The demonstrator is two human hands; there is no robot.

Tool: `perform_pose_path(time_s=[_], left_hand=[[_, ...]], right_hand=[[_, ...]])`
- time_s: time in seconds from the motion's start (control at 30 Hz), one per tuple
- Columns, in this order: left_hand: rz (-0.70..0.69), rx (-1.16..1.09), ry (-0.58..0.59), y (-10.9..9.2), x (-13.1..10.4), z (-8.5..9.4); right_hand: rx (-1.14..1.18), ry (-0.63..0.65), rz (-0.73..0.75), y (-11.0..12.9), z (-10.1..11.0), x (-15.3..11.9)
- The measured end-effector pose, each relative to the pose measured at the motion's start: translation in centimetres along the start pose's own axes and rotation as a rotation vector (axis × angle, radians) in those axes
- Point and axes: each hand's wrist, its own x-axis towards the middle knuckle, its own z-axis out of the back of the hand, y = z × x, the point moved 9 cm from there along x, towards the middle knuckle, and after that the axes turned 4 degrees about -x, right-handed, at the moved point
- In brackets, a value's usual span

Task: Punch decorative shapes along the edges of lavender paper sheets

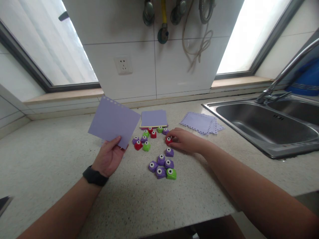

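Observation:
My left hand [111, 156] pinches the lower corner of a purple paper sheet [114, 121], raised above the counter, with punched holes along its top edge. My right hand [183, 140] has its fingers around a red craft punch [168, 140]. Left of it stand several red, green and purple punches, among them a green one [146, 146]. Nearer me is a group of purple punches [160, 172] with one green punch [171, 173]. Behind them lies a stack of purple paper [154, 118]. Sheets with punched edges [199, 122] overlap beyond my right hand.
A steel sink [249, 129] with a faucet [266, 94] is set into the counter [124, 205] at the right. The tiled wall behind has a socket [123, 65], pipe valves and a hanging hose. A dark object [4, 203] lies at the left edge.

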Motion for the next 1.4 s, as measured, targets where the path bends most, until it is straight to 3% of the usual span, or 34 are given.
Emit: perform_pose_path(time_s=[0.3, 0.53, 0.7, 0.83, 1.03, 1.4], left_hand=[[0.026, 0.053, 0.061, 0.7, 0.0, -0.1], [0.021, 0.103, 0.053, 0.8, 0.1, 0.0], [0.022, 0.157, 0.042, 0.9, 0.1, 0.2], [0.038, 0.199, 0.046, 1.1, -0.1, 0.2], [0.043, 0.236, 0.039, 1.3, -0.1, 0.2], [0.016, 0.346, 0.107, 1.4, -0.5, 0.0]], right_hand=[[0.11, -0.096, -0.094, -0.5, 0.9, -0.3], [0.172, -0.129, -0.059, -0.4, 0.9, -0.3], [0.22, -0.176, -0.126, -1.0, 1.3, -0.3], [0.403, -0.202, -0.199, -2.2, 0.9, -0.3], [0.79, -0.284, -0.193, -3.1, 0.5, -0.2], [1.011, -0.305, -0.151, -3.1, 0.4, -0.2]])
